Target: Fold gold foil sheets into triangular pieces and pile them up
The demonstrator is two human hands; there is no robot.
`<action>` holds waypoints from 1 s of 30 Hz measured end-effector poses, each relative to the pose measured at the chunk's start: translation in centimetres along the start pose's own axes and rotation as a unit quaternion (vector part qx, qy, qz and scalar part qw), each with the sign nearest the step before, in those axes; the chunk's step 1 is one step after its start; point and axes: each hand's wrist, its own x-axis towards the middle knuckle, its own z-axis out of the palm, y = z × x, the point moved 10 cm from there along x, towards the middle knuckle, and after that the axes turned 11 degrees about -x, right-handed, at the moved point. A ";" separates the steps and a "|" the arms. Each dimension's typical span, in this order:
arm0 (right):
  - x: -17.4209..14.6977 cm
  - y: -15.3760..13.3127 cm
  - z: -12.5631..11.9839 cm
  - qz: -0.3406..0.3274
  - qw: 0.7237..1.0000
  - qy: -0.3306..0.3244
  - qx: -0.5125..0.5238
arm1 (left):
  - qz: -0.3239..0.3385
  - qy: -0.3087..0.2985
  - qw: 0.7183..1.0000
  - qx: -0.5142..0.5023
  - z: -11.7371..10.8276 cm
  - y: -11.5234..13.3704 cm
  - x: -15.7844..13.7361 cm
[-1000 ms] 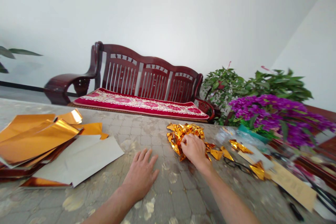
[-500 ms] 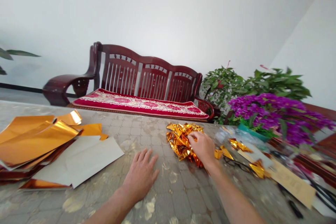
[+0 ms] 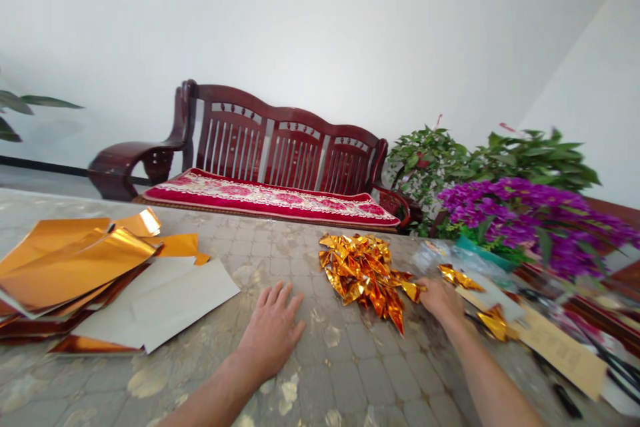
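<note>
Tabletop (image 3: 357,377): foil pieces (image 3: 363,273), blurred cardboard print (image 3: 564,351)

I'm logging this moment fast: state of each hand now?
Left hand: open, palm-down on the table, holding nothing.
Right hand: fingers at a folded gold piece; whether they grip it cannot be told.

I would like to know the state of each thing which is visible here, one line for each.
Folded gold pieces, mostly heaped, some scattered
Left hand, open, palm down on the table
Right hand, curled at the heap's right edge, grip unclear
Gold sheets, stacked unevenly
Pale sheets, overlapping, lying flat
Red cover, spread along the bench
Purple flowers, densely bunched
</note>
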 end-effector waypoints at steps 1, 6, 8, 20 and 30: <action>0.0 -0.1 0.0 -0.002 1.000 -0.003 0.004 | 0.000 0.000 1.000 0.000 0.0 0.0 0.0; -0.2 0.1 0.0 -0.004 1.000 -0.010 0.013 | 0.001 0.001 1.000 0.001 0.0 0.0 0.0; -0.4 0.6 0.1 -0.003 1.000 -0.014 0.021 | 0.001 0.001 1.000 0.001 0.0 -0.1 0.0; -1.1 2.2 -0.5 0.061 0.996 -0.022 0.069 | 0.004 -0.002 1.000 0.009 -0.1 0.2 0.0; -2.0 0.9 0.1 0.097 0.987 -0.077 0.103 | 0.005 -0.001 1.000 0.007 -0.1 0.2 0.0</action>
